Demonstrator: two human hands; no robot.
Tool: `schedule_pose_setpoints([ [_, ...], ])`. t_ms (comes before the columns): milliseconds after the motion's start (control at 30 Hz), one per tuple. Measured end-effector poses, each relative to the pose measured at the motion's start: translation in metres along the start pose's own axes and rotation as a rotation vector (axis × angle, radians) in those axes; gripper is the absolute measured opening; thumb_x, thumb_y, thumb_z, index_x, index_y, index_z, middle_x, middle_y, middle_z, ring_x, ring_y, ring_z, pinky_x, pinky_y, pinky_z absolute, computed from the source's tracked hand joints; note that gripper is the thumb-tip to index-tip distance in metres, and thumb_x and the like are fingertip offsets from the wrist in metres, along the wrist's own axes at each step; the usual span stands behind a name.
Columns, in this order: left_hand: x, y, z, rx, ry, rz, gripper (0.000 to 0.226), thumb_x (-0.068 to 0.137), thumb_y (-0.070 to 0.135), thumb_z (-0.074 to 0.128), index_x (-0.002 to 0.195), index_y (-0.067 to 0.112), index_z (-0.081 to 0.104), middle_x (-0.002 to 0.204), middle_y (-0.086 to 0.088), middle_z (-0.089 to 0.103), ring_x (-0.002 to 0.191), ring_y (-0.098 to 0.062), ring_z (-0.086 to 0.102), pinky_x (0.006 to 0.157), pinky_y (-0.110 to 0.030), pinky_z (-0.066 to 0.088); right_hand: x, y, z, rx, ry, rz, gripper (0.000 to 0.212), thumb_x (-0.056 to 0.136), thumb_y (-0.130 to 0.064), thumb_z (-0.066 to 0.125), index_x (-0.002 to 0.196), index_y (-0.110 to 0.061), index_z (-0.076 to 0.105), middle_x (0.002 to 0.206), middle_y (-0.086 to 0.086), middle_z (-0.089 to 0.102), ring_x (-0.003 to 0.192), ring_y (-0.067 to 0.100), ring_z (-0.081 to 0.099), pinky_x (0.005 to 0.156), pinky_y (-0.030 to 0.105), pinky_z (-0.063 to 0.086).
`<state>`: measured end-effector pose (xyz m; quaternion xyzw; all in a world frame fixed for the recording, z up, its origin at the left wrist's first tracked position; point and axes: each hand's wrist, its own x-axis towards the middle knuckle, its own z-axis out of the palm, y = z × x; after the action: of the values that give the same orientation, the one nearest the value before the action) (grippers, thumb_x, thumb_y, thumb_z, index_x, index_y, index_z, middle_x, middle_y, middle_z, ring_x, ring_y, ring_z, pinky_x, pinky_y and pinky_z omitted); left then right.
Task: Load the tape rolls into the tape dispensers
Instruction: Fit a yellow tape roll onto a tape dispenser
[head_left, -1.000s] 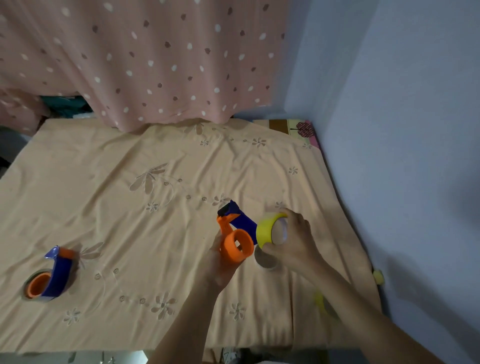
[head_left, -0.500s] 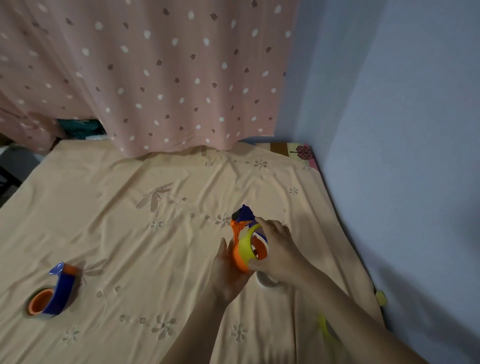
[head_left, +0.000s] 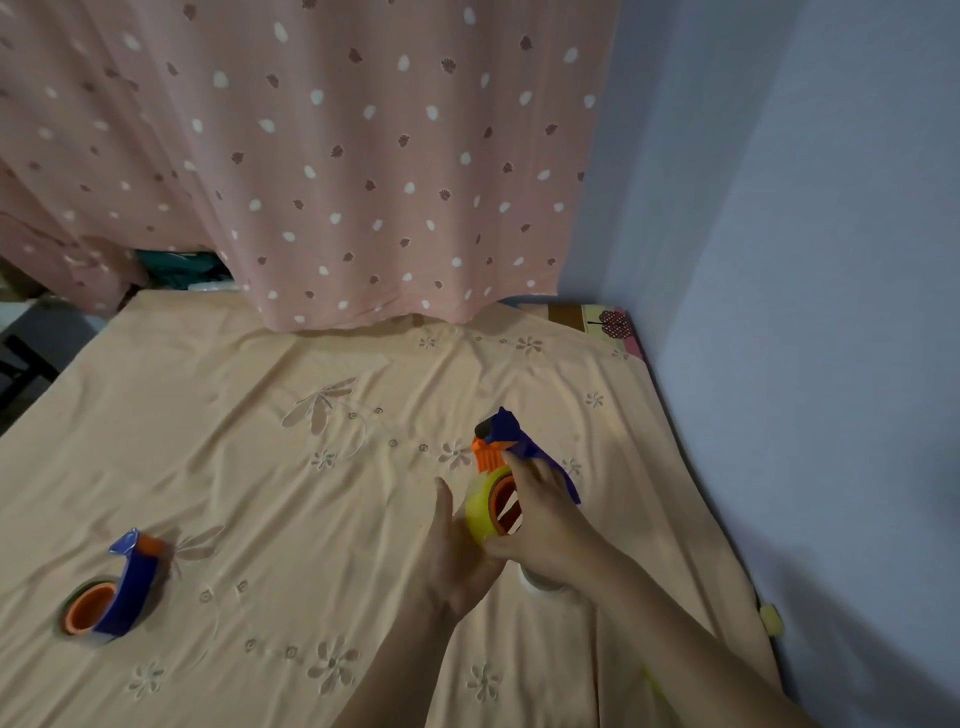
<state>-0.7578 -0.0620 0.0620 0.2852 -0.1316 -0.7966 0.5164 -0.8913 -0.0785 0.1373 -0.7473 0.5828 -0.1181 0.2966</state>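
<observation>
L hand (head_left: 457, 551) cups blue/orange plastic dispenser (head_left: 519, 447) from below, thumb up; R hand (head_left: 545, 519) pinches glossy yellow tape ring (head_left: 480, 512) seated on dispenser's orange hub.

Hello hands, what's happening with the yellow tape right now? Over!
Left hand holds blue-orange dispenser from below. Right hand grips yellow tape roll, now round the orange hub. Nothing blocking.
</observation>
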Motion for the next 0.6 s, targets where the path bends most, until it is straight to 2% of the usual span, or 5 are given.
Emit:
schedule_pose_setpoints([
  [200, -0.004, -0.002, -0.009, 0.194, 0.028, 0.021, 0.082, 0.077, 0.017, 0.082, 0.147, -0.002, 0.045, 0.141, -0.032, 0.053, 0.142, -0.049, 0.043, 0.114, -0.054, 0.039, -0.001, -0.003, 0.002, 0.139, -0.014, 0.003, 0.100, 0.077, -0.040, 0.080, 0.156, -0.028, 0.020, 0.153, -0.007, 0.034, 0.139, 0.016, 0.039, 0.104, 0.026, 0.043],
  [300, -0.006, 0.004, -0.011, 0.188, 0.022, 0.055, 0.077, 0.072, 0.011, 0.081, 0.142, -0.002, 0.052, 0.142, -0.033, 0.054, 0.130, -0.041, 0.057, 0.110, -0.055, 0.042, 0.000, -0.004, -0.002, 0.088, 0.273, -0.121, 0.066, 0.087, -0.032, 0.073, 0.145, -0.024, 0.042, 0.142, -0.007, 0.048, 0.129, 0.014, 0.051, 0.096, 0.010, 0.039],
  [367, -0.008, 0.009, -0.012, 0.175, 0.051, 0.062, 0.083, 0.067, 0.008, 0.083, 0.143, -0.001, 0.051, 0.145, -0.031, 0.054, 0.134, -0.044, 0.055, 0.109, -0.053, 0.047, 0.006, 0.000, -0.005, 0.078, 0.390, -0.109, 0.066, 0.088, -0.027, 0.073, 0.145, -0.019, 0.040, 0.144, -0.002, 0.044, 0.129, 0.016, 0.049, 0.095, 0.017, 0.047],
  [500, -0.017, 0.016, -0.012, 0.143, 0.086, 0.073, 0.073, 0.071, 0.008, 0.080, 0.140, 0.004, 0.056, 0.139, -0.025, 0.062, 0.128, -0.038, 0.061, 0.100, -0.046, 0.055, 0.021, 0.000, -0.001, 0.222, 0.044, 0.153, 0.084, 0.087, -0.027, 0.071, 0.155, -0.020, 0.022, 0.145, 0.003, 0.044, 0.125, 0.020, 0.053, 0.088, 0.020, 0.046],
  [600, -0.024, 0.015, -0.009, 0.131, 0.118, 0.102, 0.051, 0.077, 0.004, 0.071, 0.128, 0.006, 0.067, 0.128, -0.021, 0.066, 0.114, -0.029, 0.067, 0.095, -0.044, 0.057, 0.026, -0.006, 0.021, 0.251, -0.008, 0.186, 0.042, 0.089, -0.021, 0.063, 0.130, -0.018, 0.052, 0.110, 0.000, 0.068, 0.097, 0.020, 0.066, 0.077, 0.028, 0.056],
])
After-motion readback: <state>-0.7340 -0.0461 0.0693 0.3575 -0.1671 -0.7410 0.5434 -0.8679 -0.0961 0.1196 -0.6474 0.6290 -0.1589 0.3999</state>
